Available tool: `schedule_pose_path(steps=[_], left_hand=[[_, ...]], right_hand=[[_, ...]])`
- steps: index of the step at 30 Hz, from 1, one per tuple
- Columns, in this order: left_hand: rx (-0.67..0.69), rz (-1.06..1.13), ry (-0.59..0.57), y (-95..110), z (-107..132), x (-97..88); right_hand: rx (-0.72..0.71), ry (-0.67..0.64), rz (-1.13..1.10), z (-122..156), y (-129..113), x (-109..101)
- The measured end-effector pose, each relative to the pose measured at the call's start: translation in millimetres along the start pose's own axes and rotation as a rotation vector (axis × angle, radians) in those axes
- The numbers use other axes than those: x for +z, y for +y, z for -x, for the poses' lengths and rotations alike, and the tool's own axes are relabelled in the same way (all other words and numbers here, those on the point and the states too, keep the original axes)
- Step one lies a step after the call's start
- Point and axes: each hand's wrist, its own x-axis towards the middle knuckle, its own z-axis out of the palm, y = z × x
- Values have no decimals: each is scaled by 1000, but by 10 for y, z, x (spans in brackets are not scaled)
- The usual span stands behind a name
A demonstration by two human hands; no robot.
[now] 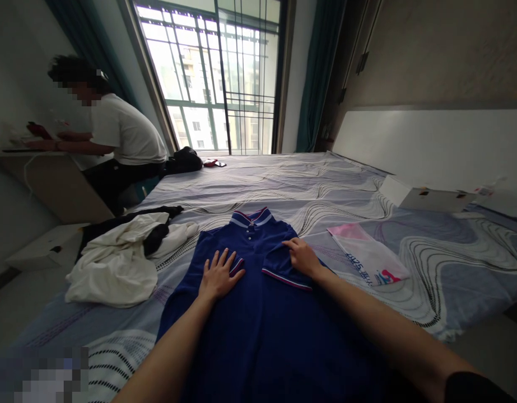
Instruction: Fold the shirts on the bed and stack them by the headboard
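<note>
A dark blue polo shirt (pixel 250 313) lies front up on the bed, its striped collar (pixel 250 219) pointing away from me. Both short sleeves are turned in over the front, their cuffs edged in red and white. My left hand (pixel 218 275) rests flat on the chest with fingers spread, covering part of one sleeve cuff. On the other side my right hand (pixel 303 256) has its fingers curled at the edge of the right-hand sleeve (pixel 285 266), closed on the cloth. The lower part of the shirt is in shadow near my body.
A patterned sheet (pixel 275 184) covers the bed. To the left lies a heap of white clothing (pixel 119 268) with black cloth. A printed plastic bag (pixel 369 254) and a white box (pixel 422 196) are at the right. A person (pixel 124 131) sits at a desk (pixel 56 184) by the window.
</note>
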Motion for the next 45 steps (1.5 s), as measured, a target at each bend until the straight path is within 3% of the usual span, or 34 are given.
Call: schedule_pose_path(steps=[3, 6, 10, 13, 16, 19, 21, 23, 26, 28, 30, 35, 42, 45], left_hand=[[0, -12, 4, 6, 13, -16], [0, -20, 7, 4, 9, -19], [4, -34, 20, 4, -3, 0], [1, -38, 23, 1, -1, -1], [-7, -29, 22, -15, 9, -34], [-32, -19, 41, 55, 37, -74], [-125, -19, 149, 246, 73, -82], [-149, 31, 308, 578, 128, -63], [167, 212, 402, 1205, 226, 16], [371, 292, 364, 1548, 258, 97], [443, 352, 323, 1739, 233, 187], [427, 478, 344, 1708, 54, 313], [693, 640, 446, 1716, 93, 258], [794, 653, 422, 1738, 137, 217]], right_hand=[[22, -64, 105, -369, 345, -34], [-25, -181, 61, -723, 609, -90], [5, -175, -61, -1241, 782, -123], [60, -183, -169, -1507, 818, 4], [121, -134, -258, -1471, 809, 274], [167, 0, -334, -1263, 814, 548], [178, 74, -400, -1172, 848, 666], [194, 123, -470, -1159, 904, 720], [232, 166, -564, -1214, 1010, 723], [256, 172, -621, -1238, 1074, 716], [274, 174, -665, -1230, 1115, 715], [231, 122, -696, -1217, 1176, 617], [65, -141, -544, -1755, 1287, 3], [59, -173, -444, -1948, 1141, -27]])
